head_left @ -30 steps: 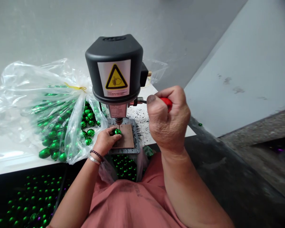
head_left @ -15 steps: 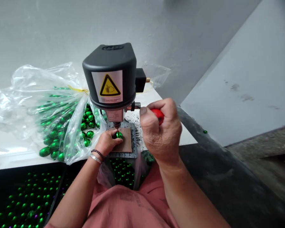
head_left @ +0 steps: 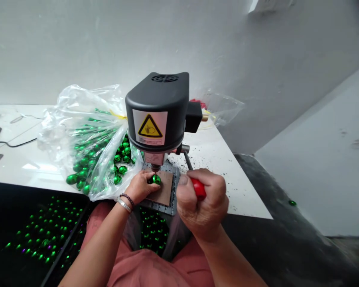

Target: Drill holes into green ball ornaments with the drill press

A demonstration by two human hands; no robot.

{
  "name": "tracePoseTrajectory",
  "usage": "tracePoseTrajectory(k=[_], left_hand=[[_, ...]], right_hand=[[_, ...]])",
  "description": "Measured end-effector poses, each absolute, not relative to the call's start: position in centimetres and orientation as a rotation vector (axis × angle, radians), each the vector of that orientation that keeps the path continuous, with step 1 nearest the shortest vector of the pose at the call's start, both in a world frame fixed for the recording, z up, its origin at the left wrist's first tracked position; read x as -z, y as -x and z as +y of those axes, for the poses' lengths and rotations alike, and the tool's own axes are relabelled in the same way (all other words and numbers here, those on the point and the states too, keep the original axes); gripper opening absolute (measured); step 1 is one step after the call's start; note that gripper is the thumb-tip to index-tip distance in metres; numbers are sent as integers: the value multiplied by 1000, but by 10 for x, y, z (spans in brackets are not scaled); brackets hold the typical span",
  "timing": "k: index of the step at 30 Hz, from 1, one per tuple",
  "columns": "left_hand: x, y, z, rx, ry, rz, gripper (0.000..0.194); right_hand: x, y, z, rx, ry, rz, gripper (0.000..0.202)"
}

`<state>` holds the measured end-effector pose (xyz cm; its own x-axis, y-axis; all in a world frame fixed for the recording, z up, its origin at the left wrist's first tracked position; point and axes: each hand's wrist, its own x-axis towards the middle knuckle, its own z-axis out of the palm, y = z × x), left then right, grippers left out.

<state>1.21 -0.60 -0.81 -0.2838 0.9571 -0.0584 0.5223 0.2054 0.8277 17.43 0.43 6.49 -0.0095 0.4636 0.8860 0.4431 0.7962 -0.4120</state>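
My left hand (head_left: 141, 185) pinches a shiny green ball (head_left: 156, 180) on a brown board (head_left: 164, 192), right under the chuck of a black bench drill press (head_left: 157, 103). The drill bit comes down at the top of the ball; whether it has entered the ball I cannot tell. My right hand (head_left: 202, 203) is wrapped round the red knob (head_left: 199, 189) of the drill's feed lever (head_left: 188, 160). Beneath the board is the grey slotted base (head_left: 174, 199) of the drill press.
Left of the drill, a clear plastic bag (head_left: 62, 119) of green balls lies on the white table (head_left: 242, 183). Below are a black tray (head_left: 6, 207) of green balls and an open bag of them near my lap. Dark shavings dot the tabletop. One green ball (head_left: 292, 203) lies on the floor.
My right hand has pulled the lever's red knob downward, and the lever now slopes down towards me. My left hand still holds the ball under the drill. The view has shifted.
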Motion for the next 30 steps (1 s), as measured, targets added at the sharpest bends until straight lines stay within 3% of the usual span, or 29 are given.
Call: tracePoseTrajectory(k=[14,19,24,30], left_hand=[[9,-11,-7,-785,-1538,1937,28],[12,-9,-5,-739,-1609,1982,31],[6,-3,-10,-751,-1633,1960,34],[-4,12,-40,-726,-1677,1680,35]], right_hand=[[-34,-168,3,-17,625,-1576,24],[-69,-163,5,45,866,-1471,5],[-119,-158,19,-89,1123,-1448,28],[-118,-158,24,-216,1239,-1341,35]])
